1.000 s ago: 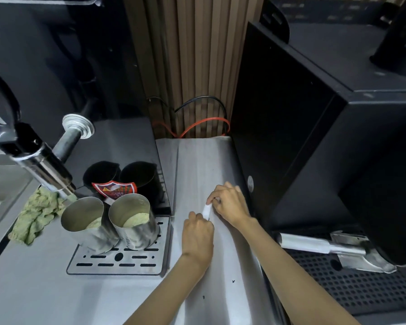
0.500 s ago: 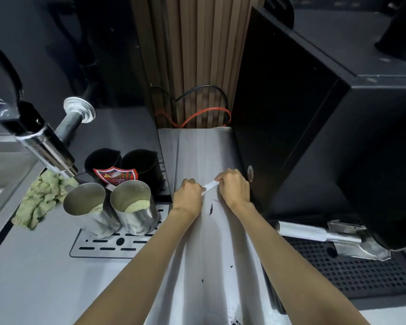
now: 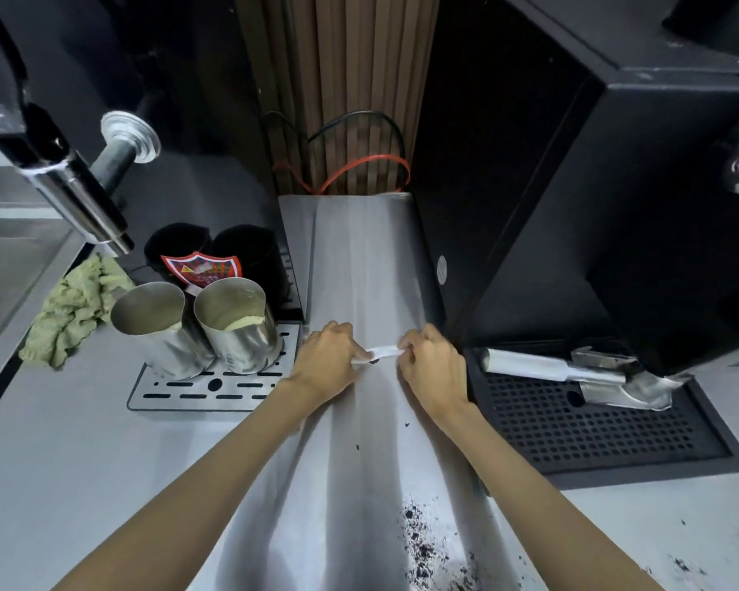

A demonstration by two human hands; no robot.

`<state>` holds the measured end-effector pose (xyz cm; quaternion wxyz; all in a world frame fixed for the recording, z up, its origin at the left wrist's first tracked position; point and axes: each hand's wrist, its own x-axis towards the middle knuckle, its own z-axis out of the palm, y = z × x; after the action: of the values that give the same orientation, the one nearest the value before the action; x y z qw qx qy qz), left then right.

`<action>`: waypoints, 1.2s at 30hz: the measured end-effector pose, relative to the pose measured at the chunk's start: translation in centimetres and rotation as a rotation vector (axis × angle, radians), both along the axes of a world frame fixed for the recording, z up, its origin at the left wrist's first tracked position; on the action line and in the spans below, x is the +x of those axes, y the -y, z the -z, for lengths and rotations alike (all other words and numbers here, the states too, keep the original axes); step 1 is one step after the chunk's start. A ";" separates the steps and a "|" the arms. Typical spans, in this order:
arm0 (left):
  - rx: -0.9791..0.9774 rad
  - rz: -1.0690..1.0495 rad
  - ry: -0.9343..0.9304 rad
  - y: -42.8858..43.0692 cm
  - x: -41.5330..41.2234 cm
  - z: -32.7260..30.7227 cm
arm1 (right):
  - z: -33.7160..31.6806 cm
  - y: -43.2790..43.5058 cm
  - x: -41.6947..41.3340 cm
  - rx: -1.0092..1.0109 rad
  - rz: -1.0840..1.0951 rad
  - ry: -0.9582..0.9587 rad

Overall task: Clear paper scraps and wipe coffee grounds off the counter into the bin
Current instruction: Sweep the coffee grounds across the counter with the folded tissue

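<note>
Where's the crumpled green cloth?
In the head view, the crumpled green cloth lies far left on the grey counter, just beside the left shiny steel jug.

red shield label with warning triangle, its print blurred, no text readable

We have a single wide-angle view, worn on the head, facing forward and steeply down onto the counter. Both forearms enter from the bottom edge and reach away from us, so the left hand and right hand, pinching a paper scrap, sit close by at mid-frame. The slatted wall fills the top, and the black machine looms at our right.
</note>
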<state>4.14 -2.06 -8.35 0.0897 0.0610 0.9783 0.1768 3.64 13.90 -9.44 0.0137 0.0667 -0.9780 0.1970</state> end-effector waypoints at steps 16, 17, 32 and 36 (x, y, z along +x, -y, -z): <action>-0.166 -0.061 -0.121 0.0 -1.0 1.1 | -0.5 1.7 -3.1 0.171 -0.083 -0.020; -0.158 -0.050 -0.105 0.2 -0.7 1.0 | -0.4 1.5 -2.7 0.169 -0.082 -0.023; -0.180 0.123 -0.118 -1.7 11.5 0.9 | -1.0 -2.6 10.0 0.166 -0.159 0.005; -0.157 0.147 -0.096 -3.0 15.9 1.5 | -1.2 -4.5 14.0 0.131 -0.177 0.007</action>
<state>20.09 0.92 -9.81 0.0601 0.1339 0.9851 0.0893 17.65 18.41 -8.23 -0.0118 0.1530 -0.9791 0.1335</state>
